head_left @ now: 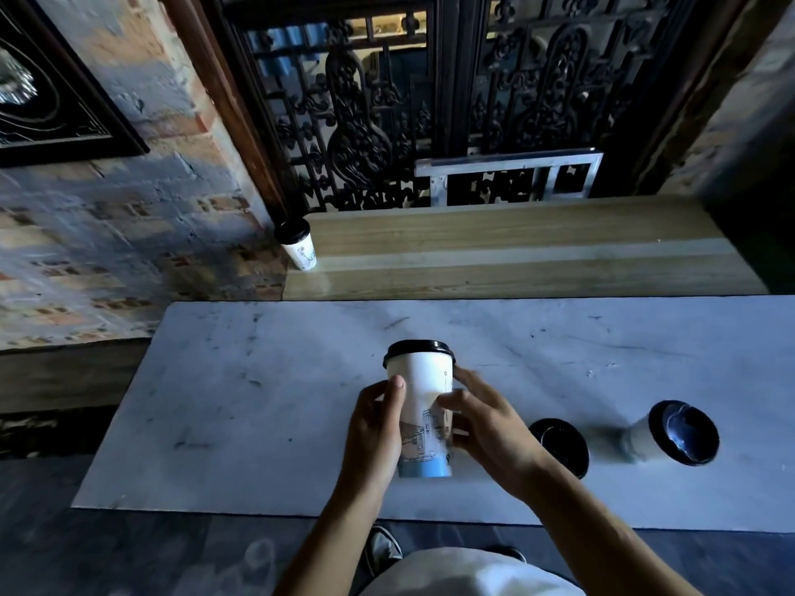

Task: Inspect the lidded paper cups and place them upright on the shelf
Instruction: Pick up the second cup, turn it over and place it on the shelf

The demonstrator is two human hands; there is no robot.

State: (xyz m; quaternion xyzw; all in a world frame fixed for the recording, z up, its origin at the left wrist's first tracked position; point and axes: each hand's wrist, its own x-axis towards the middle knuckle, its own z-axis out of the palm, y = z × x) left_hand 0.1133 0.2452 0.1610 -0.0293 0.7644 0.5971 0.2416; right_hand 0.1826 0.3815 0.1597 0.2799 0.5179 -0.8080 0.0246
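A person's left hand (376,428) and right hand (486,436) clasp a black-lidded paper cup (423,406) upright above the middle of the white worktop (258,402). Two more lidded cups (559,445) (671,432) stand near its right edge; another cup (297,248) stands at the wooden shelf's (516,251) left end.

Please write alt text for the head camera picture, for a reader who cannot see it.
Both hands, left hand and right hand, hold a lidded paper cup upright above a white table. Two more cups stand on the table to the right. One cup already stands at the left end of the wooden shelf behind.
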